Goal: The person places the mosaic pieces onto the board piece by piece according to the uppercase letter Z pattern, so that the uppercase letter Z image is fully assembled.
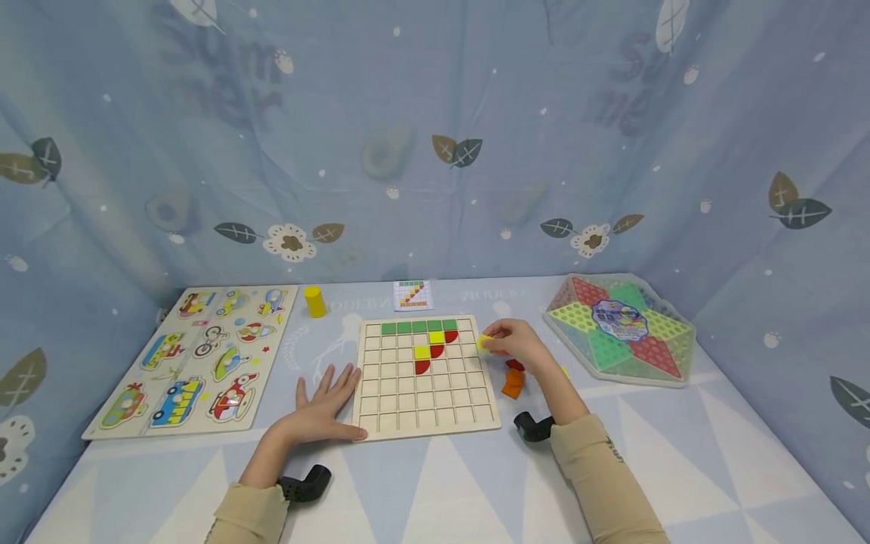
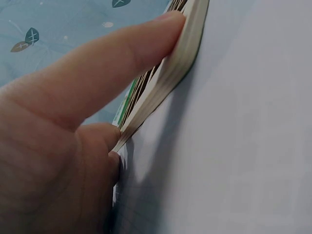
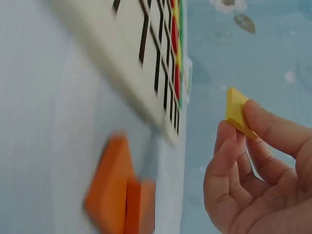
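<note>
Yellow shows between the thumb and fingertips of the right hand, which pinches a small tile just beside the right edge of a wooden grid board. From the head only a corner of that tile peeks out; the right wrist view reveals its flat face and thin edge, the thumb pressed on one side, the other fingers curled behind. That view also separates the orange pieces into two blocks lying side by side, while the head view adds red pieces next to them, partly covered by the hand.

Only the head view gives the whole pattern on the board: a green row near the top, with yellow squares and red rounded pieces stepping down leftward beneath it. A printed card lies behind the board.

The left hand rests flat with fingers spread and grips nothing, its thumb on the board's near left corner. Its wrist view shows the thumb tip against the board's thick, pale rim. Both forearms, in rolled beige sleeves, reach forward, the right one slanting inward.
</note>
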`<state>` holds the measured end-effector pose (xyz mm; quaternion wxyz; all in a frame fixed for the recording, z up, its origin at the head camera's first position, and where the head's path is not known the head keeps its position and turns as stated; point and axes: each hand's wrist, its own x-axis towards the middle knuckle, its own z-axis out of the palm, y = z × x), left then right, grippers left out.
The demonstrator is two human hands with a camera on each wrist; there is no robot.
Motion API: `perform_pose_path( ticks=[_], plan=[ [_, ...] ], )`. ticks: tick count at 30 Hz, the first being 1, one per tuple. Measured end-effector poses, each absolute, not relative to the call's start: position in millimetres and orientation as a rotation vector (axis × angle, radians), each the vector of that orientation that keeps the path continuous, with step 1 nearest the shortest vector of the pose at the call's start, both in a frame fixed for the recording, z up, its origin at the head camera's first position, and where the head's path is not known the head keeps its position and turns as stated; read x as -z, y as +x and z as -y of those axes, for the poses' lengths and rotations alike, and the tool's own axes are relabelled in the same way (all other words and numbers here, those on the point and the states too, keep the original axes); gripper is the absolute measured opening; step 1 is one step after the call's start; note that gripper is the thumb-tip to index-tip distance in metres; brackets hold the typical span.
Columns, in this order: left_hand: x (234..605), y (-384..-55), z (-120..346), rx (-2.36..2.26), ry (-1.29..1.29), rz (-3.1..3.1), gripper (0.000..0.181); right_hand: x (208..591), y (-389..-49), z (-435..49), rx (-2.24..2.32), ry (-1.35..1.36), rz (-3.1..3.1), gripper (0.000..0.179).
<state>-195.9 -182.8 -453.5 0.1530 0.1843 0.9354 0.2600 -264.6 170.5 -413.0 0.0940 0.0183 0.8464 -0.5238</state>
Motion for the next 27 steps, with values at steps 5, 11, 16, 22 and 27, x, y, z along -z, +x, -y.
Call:
perform_pose_path(
  ticks=[5,11,16,22,27],
  plan=[
    [453.9,-195.4,182.5,-0.746,0.527,-2.676,0.109,416.8,-265.8,-135.5,1.563,0.003,-2.460,0.016],
    [453.5,-195.0,182.8,-0.766,0.532,-2.680,0.110,419.2,-268.6,-95.5,1.518,-0.147,-2.408,0.014],
    [453.8,-195.5,182.9,-0.766,0.528,-2.682,0.109,421.3,-272.7,-69.2,1.399,-0.267,-2.458,0.009],
    [455.8,-196.5,182.7,-0.748,0.537,-2.683,0.109,421.8,-273.0,-51.5,1.117,-0.348,-2.651,0.005],
    [455.2,-196.1,182.9,-0.745,0.533,-2.688,0.109,418.9,-269.6,-44.4,0.900,-0.395,-2.760,0.005]
  ],
)
